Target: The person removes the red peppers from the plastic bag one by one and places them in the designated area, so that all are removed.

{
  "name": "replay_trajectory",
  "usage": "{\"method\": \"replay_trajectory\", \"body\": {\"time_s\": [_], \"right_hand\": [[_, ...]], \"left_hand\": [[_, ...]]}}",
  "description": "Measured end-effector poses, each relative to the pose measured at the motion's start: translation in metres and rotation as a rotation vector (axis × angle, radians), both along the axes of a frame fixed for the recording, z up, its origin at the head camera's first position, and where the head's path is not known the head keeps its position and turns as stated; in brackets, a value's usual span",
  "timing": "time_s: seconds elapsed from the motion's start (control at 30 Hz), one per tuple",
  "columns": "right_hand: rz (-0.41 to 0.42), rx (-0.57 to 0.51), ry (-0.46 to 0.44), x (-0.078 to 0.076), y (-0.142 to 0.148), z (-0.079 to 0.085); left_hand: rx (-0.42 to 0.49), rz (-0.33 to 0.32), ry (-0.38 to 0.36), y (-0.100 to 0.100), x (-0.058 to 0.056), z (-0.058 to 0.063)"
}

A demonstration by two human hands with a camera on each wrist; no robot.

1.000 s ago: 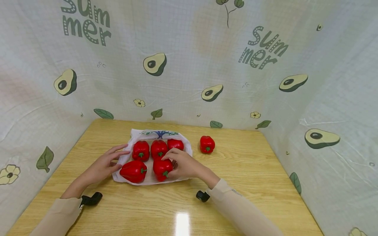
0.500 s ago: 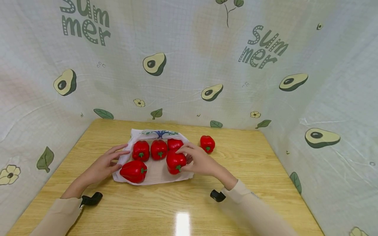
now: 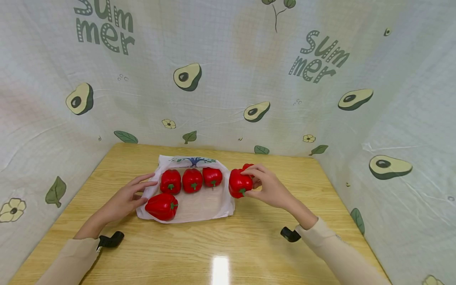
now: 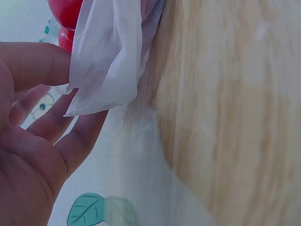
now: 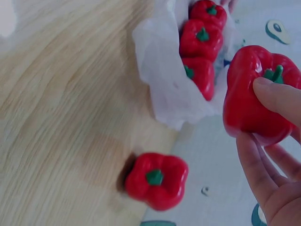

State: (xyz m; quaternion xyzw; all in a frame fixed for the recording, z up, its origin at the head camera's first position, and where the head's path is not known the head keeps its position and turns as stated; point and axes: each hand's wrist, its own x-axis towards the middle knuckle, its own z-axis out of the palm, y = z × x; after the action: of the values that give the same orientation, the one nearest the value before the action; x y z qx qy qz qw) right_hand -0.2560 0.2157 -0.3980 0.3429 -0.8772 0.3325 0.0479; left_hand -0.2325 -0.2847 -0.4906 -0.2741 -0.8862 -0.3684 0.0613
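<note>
My right hand [image 3: 268,187] holds a red bell pepper [image 3: 239,183] just beyond the right side of a white bag [image 3: 228,208]. In the right wrist view the thumb lies by its green stem and the fingers sit under it. Spread fingers of my left hand [image 3: 125,198] touch the bag's left side; in the left wrist view they meet its thin white edge [image 4: 110,70]. Inside the bag, three bell peppers stand in the back row, among them the middle pepper [image 3: 192,181], and a larger pepper [image 3: 162,206] lies on its side at front left.
Another red bell pepper [image 5: 157,181] stands on the wooden table [image 3: 171,253], mostly hidden behind my right hand in the head view. A printed cloth [image 3: 221,79] hangs at the table's back and sides.
My right hand has lifted the bell pepper from the bag's front and carried it right, past the bag's edge. The back-right pepper is now uncovered. My left hand has stayed in place.
</note>
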Motion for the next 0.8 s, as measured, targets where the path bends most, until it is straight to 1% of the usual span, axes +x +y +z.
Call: {"method": "replay_trajectory", "body": {"time_s": [0.17, 0.27, 0.47, 0.6, 0.8], "right_hand": [[-0.069, 0.021, 0.043, 0.0, 0.024, 0.004], [-0.104, 0.03, 0.046, 0.001, 0.039, 0.004], [-0.154, 0.064, 0.066, 0.0, 0.066, -0.001], [-0.176, 0.077, 0.088, -0.004, 0.083, -0.005], [-0.215, 0.078, 0.088, -0.015, 0.101, -0.008]], "left_hand": [[-0.002, 0.002, -0.002, 0.0, 0.0, 0.0], [0.0, 0.002, -0.005, 0.0, 0.0, 0.0], [0.0, 0.003, -0.002, 0.0, 0.0, -0.001], [-0.005, 0.005, 0.007, 0.0, 0.0, -0.001], [-0.003, 0.002, 0.012, 0.0, 0.0, -0.001]]}}
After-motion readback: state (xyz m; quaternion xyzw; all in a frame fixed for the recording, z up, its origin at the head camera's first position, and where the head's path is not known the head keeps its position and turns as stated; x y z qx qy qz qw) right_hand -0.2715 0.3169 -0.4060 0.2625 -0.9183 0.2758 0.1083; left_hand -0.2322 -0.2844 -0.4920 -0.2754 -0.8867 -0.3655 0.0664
